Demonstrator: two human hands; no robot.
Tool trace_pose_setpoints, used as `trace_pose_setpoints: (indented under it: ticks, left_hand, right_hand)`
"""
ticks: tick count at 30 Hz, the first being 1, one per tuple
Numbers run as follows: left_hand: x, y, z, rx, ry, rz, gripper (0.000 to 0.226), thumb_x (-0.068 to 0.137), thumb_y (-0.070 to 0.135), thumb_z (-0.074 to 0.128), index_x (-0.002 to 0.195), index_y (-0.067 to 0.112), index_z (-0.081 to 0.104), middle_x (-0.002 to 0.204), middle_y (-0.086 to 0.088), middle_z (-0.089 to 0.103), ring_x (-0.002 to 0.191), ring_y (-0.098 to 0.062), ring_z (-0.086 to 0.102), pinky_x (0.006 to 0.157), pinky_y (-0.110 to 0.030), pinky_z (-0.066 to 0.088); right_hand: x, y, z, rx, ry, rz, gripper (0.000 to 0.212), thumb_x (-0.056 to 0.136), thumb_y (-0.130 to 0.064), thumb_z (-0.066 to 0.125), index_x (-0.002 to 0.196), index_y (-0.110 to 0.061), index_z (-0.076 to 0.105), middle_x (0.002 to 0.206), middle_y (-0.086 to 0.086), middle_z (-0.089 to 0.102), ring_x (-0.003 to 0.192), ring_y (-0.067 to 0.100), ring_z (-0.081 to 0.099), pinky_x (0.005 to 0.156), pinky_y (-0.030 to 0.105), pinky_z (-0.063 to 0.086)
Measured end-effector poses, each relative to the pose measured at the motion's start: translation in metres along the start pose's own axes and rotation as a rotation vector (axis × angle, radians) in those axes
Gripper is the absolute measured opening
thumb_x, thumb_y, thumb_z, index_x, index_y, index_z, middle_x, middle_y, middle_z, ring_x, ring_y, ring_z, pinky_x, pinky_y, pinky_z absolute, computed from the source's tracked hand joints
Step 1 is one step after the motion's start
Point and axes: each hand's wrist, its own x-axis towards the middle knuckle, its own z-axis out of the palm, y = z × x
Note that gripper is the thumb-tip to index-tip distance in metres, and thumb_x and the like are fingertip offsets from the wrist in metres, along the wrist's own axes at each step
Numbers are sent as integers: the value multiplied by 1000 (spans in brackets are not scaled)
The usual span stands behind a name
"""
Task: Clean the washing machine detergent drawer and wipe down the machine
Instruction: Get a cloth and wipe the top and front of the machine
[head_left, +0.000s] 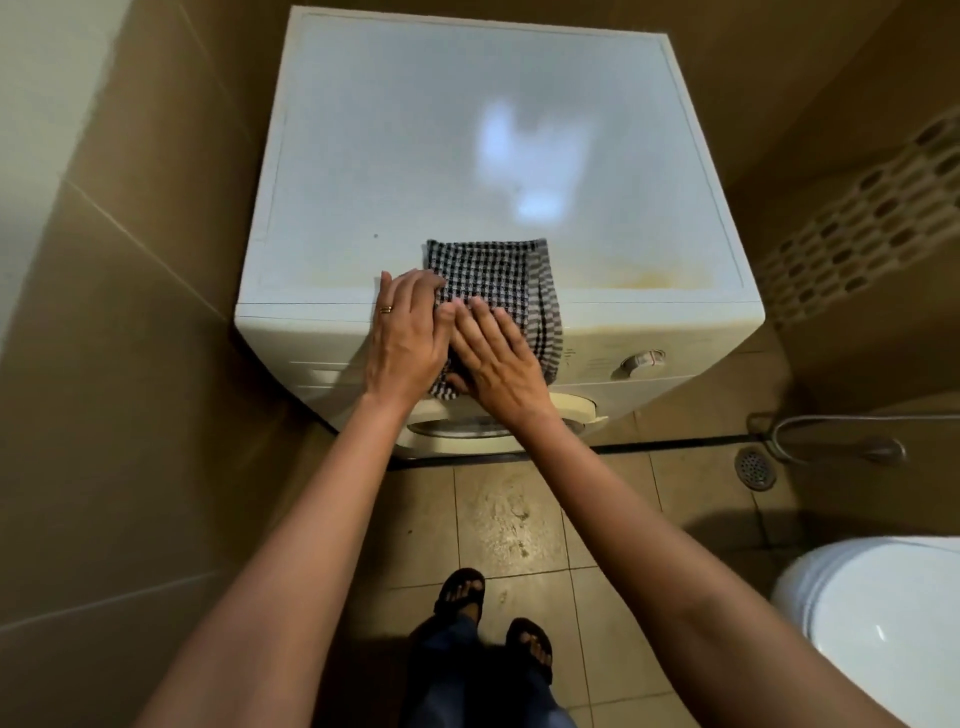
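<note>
Looking down from my head, the washing machine (493, 156) stands in a tiled corner. A folded checked cloth (488, 270) is draped over its front top edge, partly hanging down the control panel. My left hand (408, 332) and right hand (493, 353) lie side by side, touching, with straight fingers pressed flat on the cloth. The dial (641, 361) is to the right of them. A toilet (872, 613) stands at my right.

Head view, steep downward, close over washing machine (488, 156).
</note>
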Motion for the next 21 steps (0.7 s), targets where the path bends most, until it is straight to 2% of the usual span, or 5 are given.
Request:
trace_pose_setpoints:
  ticks: [4,8,15,18,21]
  left_hand:
    - [5,15,12,28,-25,44,38,101,29,34,119,2,55,122,-13,59,120,-26,53,120,-38,14]
    - [10,28,18,52,-16,124,36,96,15,30,117,0,56,116,-13,60,114,-29,55,119,-44,20]
    - [22,38,24,32,-19,144,36,95,14,31,115,0,56,113,-13,60,112,-28,55,119,-35,15]
    - [25,47,32,-6,-26,119,34,96,15,33,115,1,56,114,-13,60,112,-28,54,118,-36,16]
    - [33,63,42,-5,-44,119,34,97,18,34,114,1,57,114,-13,61,110,-28,55,117,-40,22]
  right_hand:
    - [-32,55,4,-159,-51,-11,98,88,-66,37,149,-11,-16,155,14,-25,144,29,-19,117,39,-4]
    - [-79,118,5,-109,-129,195,105,85,-69,41,147,-14,-23,154,8,-30,143,23,-21,117,38,-3]
    - [-72,125,-13,58,-216,476,108,72,-65,56,150,-16,-2,157,8,2,144,22,-15,117,38,-14]
    - [-56,99,-10,66,-217,391,105,76,-64,47,149,-10,-5,155,9,-1,140,23,-30,115,44,-15]
    - [-49,109,-11,1,-247,124,98,85,-58,41,149,-9,-16,156,16,8,145,28,-14,116,45,-7]
